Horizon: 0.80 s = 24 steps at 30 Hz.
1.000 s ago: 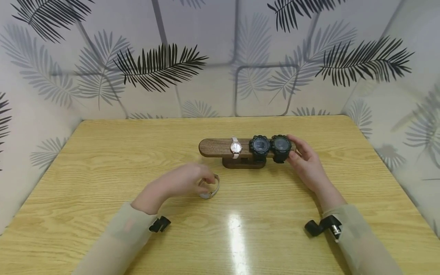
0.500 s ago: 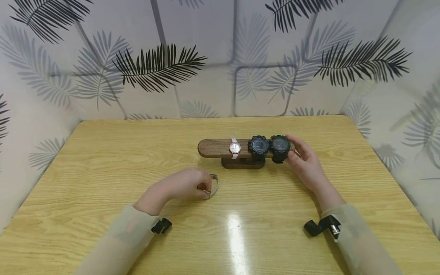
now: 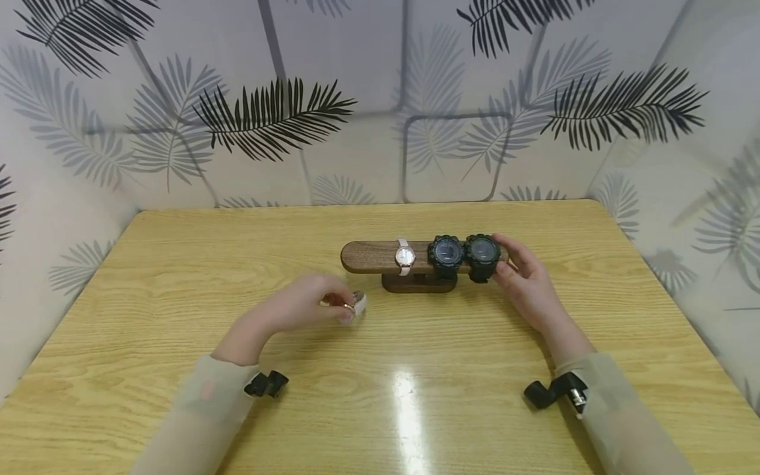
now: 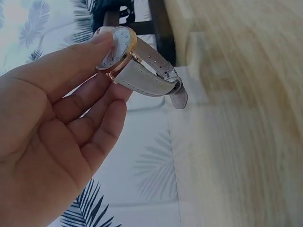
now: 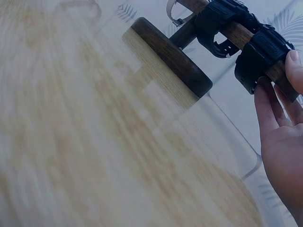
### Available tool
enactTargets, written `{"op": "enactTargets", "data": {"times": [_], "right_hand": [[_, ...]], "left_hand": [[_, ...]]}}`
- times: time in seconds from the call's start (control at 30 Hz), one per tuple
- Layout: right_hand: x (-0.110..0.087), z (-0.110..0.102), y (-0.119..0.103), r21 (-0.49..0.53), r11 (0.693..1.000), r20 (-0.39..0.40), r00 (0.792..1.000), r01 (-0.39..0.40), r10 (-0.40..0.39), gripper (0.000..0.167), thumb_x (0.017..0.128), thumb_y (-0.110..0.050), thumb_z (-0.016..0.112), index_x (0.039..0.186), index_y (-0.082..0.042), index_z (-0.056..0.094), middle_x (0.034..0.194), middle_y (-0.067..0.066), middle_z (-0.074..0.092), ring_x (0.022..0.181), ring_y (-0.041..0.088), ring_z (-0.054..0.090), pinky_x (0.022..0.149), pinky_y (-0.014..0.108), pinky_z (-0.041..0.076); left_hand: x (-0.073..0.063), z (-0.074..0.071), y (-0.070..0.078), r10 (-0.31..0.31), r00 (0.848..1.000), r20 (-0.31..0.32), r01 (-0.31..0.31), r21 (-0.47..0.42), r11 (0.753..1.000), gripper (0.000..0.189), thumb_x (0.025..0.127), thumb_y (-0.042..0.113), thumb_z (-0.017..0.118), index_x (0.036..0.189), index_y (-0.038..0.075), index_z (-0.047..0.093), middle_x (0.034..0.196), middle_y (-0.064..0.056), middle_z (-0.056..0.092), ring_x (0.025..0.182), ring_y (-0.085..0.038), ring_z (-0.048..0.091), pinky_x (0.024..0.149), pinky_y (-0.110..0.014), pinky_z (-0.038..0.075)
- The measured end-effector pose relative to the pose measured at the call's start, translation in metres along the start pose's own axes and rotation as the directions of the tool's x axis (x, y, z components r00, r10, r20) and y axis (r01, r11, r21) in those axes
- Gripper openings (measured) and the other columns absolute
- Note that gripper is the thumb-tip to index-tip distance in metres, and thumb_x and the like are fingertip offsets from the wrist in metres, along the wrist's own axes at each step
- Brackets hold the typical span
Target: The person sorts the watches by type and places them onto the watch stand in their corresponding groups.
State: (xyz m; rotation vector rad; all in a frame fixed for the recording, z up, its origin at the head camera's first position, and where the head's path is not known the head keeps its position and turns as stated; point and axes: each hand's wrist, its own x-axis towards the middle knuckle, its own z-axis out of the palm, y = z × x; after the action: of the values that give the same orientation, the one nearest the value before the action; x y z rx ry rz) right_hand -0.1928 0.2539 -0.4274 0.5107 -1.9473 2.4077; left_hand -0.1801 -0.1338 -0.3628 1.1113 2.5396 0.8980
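Observation:
My left hand (image 3: 305,303) pinches a wristwatch (image 4: 144,78) with a pale strap and a rose-gold case, thumb on its white dial. Its strap is buckled into a loop and hangs in the air over the table. A dark wooden watch stand (image 3: 371,257) stands ahead, bearing a small white-strapped watch (image 3: 405,256) and two chunky black digital watches, one mid-bar (image 3: 446,252) and one near the right end (image 3: 482,251). My right hand (image 3: 528,284) holds the bar's right end, its thumb and fingers around it beside the outer black watch.
The stand's base (image 5: 173,56) rests on a wood-grain table (image 3: 178,264). Behind the table's far edge hangs a pale backdrop (image 3: 356,152) with a leaf print. Small black camera mounts sit on both wrists, the left one (image 3: 267,384) and the right one (image 3: 555,390).
My left hand has taken hold of the pale-strapped watch and lifted it from the table, moving slightly up and left in the head view. The right hand stays at the bar's end.

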Motion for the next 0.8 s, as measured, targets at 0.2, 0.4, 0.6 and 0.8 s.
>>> {"op": "enactTargets", "data": {"times": [0.2, 0.4, 0.6, 0.8], "right_hand": [[0.001, 0.000, 0.000, -0.013, 1.000, 0.001, 1.000, -0.001, 0.001, 0.047, 0.099, -0.007, 0.050, 0.145, -0.007, 0.039, 0.152, 0.012, 0.029, 0.123, 0.015, 0.048, 0.100, 0.027, 0.044], [0.001, 0.000, 0.001, -0.021, 1.000, 0.001, 1.000, -0.004, 0.004, 0.047, 0.099, -0.008, 0.049, 0.145, -0.008, 0.039, 0.152, 0.012, 0.028, 0.123, 0.015, 0.047, 0.100, 0.026, 0.043], [0.000, 0.001, 0.000, 0.010, 1.000, 0.016, 1.000, 0.007, -0.008, 0.048, 0.099, -0.007, 0.049, 0.146, -0.006, 0.037, 0.153, 0.013, 0.026, 0.126, 0.015, 0.045, 0.102, 0.026, 0.042], [0.000, 0.001, 0.000, 0.012, 1.000, 0.015, 1.000, 0.006, -0.007, 0.047, 0.099, -0.005, 0.049, 0.145, -0.006, 0.038, 0.153, 0.014, 0.025, 0.125, 0.015, 0.045, 0.101, 0.026, 0.042]], "left_hand": [[-0.009, -0.014, -0.004, -0.087, 0.992, -0.095, 0.081, -0.068, 0.994, 0.007, 0.087, 0.014, 0.071, 0.093, 0.010, 0.071, 0.084, 0.005, 0.065, 0.075, -0.011, 0.059, 0.068, -0.030, 0.051], [-0.013, -0.021, -0.010, -0.211, 0.953, -0.218, 0.191, -0.110, 0.975, 0.011, 0.089, 0.018, 0.069, 0.096, 0.009, 0.071, 0.084, 0.002, 0.066, 0.076, -0.015, 0.059, 0.069, -0.033, 0.050], [-0.009, -0.022, -0.014, -0.336, 0.871, -0.359, 0.272, -0.217, 0.937, 0.018, 0.091, 0.021, 0.068, 0.100, 0.006, 0.070, 0.090, -0.005, 0.068, 0.081, -0.020, 0.062, 0.070, -0.033, 0.051], [0.002, -0.017, -0.012, -0.415, 0.791, -0.449, 0.297, -0.312, 0.903, 0.023, 0.092, 0.022, 0.067, 0.107, 0.005, 0.071, 0.096, -0.008, 0.070, 0.085, -0.020, 0.064, 0.071, -0.032, 0.053]]}}
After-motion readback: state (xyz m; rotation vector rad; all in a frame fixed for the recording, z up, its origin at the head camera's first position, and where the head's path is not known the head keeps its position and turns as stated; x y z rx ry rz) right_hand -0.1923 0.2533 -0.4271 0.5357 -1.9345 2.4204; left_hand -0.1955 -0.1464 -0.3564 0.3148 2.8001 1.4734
